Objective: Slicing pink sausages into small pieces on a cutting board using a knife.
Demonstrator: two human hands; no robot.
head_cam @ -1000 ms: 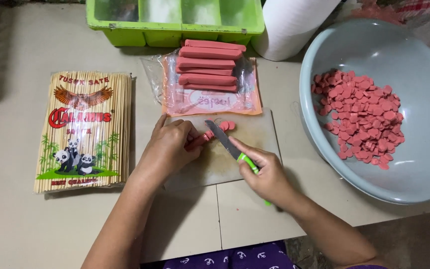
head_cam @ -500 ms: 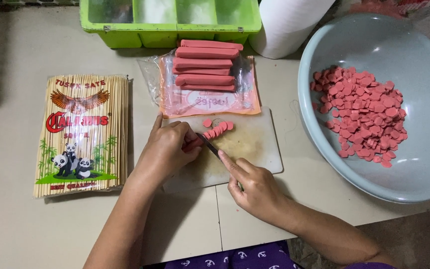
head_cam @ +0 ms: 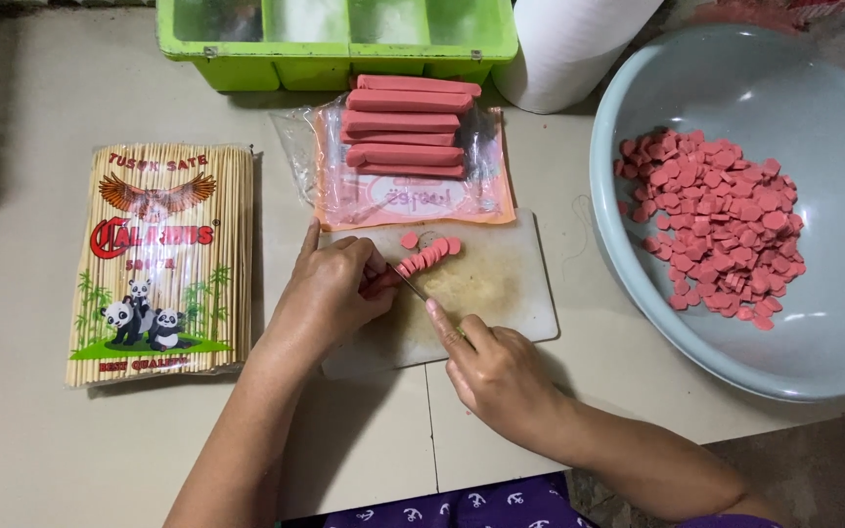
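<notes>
At frame centre, the right hand (head_cam: 501, 376), gripping the knife (head_cam: 411, 285), is pressing lower than before; the left hand (head_cam: 330, 293) is clamping the sausage (head_cam: 390, 279) beside fresh slices (head_cam: 430, 252).

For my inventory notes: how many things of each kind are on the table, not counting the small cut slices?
Whole pink sausages, visible in stack: 5
Skewer packs: 1
Green trays: 1
Bowls: 1
Cutting boards: 1
Paper rolls: 1
Knives: 1
Total: 11
</notes>
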